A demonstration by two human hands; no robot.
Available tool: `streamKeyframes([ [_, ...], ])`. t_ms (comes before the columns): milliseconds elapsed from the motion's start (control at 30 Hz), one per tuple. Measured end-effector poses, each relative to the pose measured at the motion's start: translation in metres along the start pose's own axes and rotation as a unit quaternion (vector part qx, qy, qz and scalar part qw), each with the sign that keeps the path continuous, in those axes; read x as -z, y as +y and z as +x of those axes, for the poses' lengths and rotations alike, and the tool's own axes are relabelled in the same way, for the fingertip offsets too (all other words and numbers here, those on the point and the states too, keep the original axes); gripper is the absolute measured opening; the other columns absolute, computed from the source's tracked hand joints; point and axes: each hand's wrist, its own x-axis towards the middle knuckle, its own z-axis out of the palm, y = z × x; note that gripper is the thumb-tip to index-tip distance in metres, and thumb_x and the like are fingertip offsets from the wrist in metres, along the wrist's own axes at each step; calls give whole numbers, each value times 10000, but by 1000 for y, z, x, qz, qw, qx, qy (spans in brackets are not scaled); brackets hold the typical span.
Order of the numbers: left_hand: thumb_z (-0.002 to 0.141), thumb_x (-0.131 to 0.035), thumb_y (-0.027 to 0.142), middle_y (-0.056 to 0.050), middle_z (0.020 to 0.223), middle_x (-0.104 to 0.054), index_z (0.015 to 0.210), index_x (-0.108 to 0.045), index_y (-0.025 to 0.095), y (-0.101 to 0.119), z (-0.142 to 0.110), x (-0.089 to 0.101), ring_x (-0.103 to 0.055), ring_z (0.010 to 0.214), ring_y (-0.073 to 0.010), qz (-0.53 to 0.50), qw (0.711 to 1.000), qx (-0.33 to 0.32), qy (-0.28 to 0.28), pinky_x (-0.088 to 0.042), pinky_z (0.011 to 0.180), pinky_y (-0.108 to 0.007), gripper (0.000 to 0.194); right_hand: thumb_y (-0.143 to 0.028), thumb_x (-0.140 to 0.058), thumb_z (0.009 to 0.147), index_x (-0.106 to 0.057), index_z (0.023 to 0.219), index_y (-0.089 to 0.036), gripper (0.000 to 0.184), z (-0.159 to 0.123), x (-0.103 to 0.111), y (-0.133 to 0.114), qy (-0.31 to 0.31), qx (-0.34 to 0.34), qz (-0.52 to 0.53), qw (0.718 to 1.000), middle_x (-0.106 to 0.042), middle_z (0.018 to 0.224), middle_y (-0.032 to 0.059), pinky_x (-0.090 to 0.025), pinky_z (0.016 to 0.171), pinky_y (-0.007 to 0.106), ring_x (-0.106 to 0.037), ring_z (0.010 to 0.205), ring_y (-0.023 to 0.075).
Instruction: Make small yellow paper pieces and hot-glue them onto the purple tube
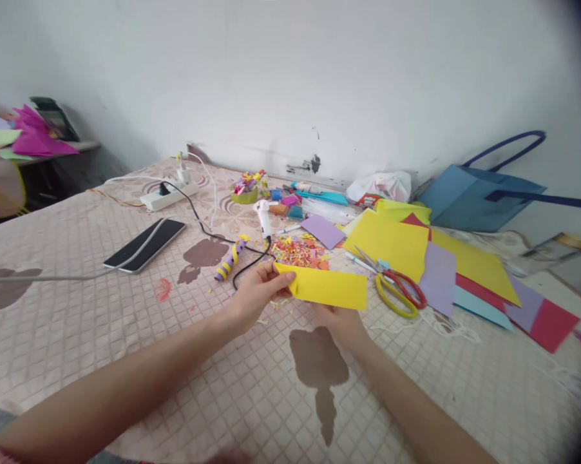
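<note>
Between thumb and fingers, my left hand (266, 285) pinches the left end of a yellow paper strip (332, 288), where a corner is folded over. My right hand (341, 321) is at the strip's lower edge, its fingers hidden behind the paper. Just beyond lies a pile of small colourful paper scraps (297, 252). A white glue gun (263, 219) stands behind the pile on its black cord. To the left lies a purple paper roll (229, 260) wound with a yellow band. Scissors with yellow and red handles (397, 290) lie right of the strip.
Coloured paper sheets (394, 241) overlap on the right, near a blue bag (478, 196). At left are a phone (145, 246) with a cable across it and a white power strip (169, 196). A small bowl of colourful pieces (247, 192) sits towards the wall.
</note>
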Motion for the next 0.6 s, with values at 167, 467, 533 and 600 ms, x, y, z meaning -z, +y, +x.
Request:
streamKeyframes([
  [167, 695, -729, 335, -47, 794, -669, 841, -637, 103, -4, -5, -1, -597, 679, -108, 67, 993, 51, -78, -459, 648, -230, 289, -632, -507, 784, -618, 753, -193, 454, 12, 25, -16, -67, -97, 76, 990, -654, 724, 40, -490, 594, 295, -608, 627, 163],
  [467, 718, -704, 329, -22, 736, -638, 786, -613, 115, -10, -8, -3, -583, 651, -106, 102, 988, 67, -98, -452, 632, -235, 243, -435, -693, 730, -556, 738, -179, 290, 1, 32, -30, -208, -162, -31, 964, -587, 613, -26, -355, 462, 189, -516, 501, 84],
  [533, 705, -714, 334, -13, 714, -629, 764, -602, 118, -10, -8, -3, -577, 636, -101, 100, 988, 72, -95, -447, 621, -230, 250, -426, -685, 739, -556, 738, -179, 279, 1, 32, -30, -213, -154, -35, 964, -580, 615, -27, -354, 469, 190, -509, 505, 82],
  [600, 691, -725, 341, -10, 712, -626, 762, -599, 118, -11, -8, -4, -574, 631, -99, 97, 988, 78, -93, -443, 618, -228, 266, -421, -679, 746, -555, 739, -179, 273, 1, 32, -30, -216, -151, -32, 964, -575, 618, -28, -355, 471, 192, -504, 505, 80],
])
